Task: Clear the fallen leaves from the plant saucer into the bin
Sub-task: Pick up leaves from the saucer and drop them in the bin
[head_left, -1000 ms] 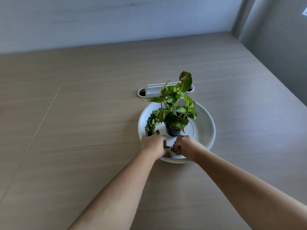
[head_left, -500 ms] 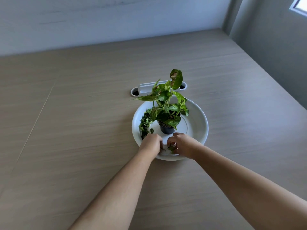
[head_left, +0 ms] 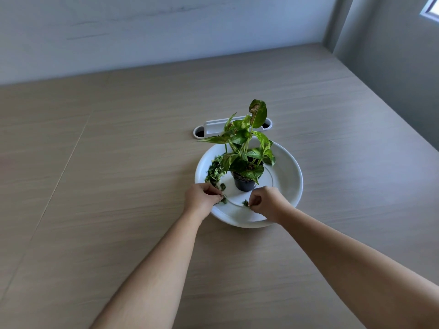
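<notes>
Bare wooden table [head_left: 118, 186] lies under my forearms; nearest me, my left hand [head_left: 202, 198] and right hand [head_left: 267, 204] have drawn apart since a moment ago, each now pinching a small fallen leaf scrap [head_left: 245, 203] off the white saucer [head_left: 287, 176]. Beyond my left fingers [head_left: 219, 197] a heap of leaves [head_left: 215, 170] remains. Past both hands stands the potted pothos [head_left: 245, 160]. No bin shows, so clearing has barely begun.

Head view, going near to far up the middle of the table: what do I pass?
Hands (left hand, right hand) pinching leaf bits → black pot on the saucer → plant → white cable port → wall.
</notes>
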Demonstrator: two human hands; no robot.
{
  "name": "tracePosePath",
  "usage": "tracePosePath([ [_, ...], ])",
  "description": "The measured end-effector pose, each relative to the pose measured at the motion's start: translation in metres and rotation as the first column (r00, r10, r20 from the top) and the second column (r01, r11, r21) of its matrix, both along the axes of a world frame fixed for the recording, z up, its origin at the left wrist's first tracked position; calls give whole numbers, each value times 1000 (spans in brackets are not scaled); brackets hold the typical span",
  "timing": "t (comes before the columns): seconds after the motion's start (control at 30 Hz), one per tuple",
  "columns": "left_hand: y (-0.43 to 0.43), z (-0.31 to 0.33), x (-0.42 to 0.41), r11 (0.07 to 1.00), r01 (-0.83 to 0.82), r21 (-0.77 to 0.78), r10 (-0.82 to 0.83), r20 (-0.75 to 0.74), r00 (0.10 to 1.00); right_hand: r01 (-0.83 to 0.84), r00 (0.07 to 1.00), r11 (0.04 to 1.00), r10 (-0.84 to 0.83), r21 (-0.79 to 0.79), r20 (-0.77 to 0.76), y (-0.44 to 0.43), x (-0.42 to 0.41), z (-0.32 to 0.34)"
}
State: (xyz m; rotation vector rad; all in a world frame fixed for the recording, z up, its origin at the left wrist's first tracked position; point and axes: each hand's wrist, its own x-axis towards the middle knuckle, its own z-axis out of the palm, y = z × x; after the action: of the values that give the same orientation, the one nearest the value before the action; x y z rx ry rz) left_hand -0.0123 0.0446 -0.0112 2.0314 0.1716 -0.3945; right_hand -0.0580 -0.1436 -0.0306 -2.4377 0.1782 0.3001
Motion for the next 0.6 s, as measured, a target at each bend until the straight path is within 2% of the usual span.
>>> tracePosePath([
  [0.1,-2,0,-1,1000,-6,-7,6,5,1000,1,999,1000,-1,3,-37,7,4,2],
  [0.2,-2,-1,-2,1000,4,9,-4,8,1000,-74,994,992,65,-107,-87,14,6,1],
  [0.33,1,-4,-2,1000,18,8,-19,15,1000,-33,999,992,30,-121,-31,18,5,-1],
  [0.47,-1,-4,-7,1000,13,14,-13,23,1000,143,990,990,-143,21,-7,8,2,-1],
  [0.6,-15,2,-21,998,56,25,-56,17,998,352,935,917,-352,186,-34,-25,-8,12],
])
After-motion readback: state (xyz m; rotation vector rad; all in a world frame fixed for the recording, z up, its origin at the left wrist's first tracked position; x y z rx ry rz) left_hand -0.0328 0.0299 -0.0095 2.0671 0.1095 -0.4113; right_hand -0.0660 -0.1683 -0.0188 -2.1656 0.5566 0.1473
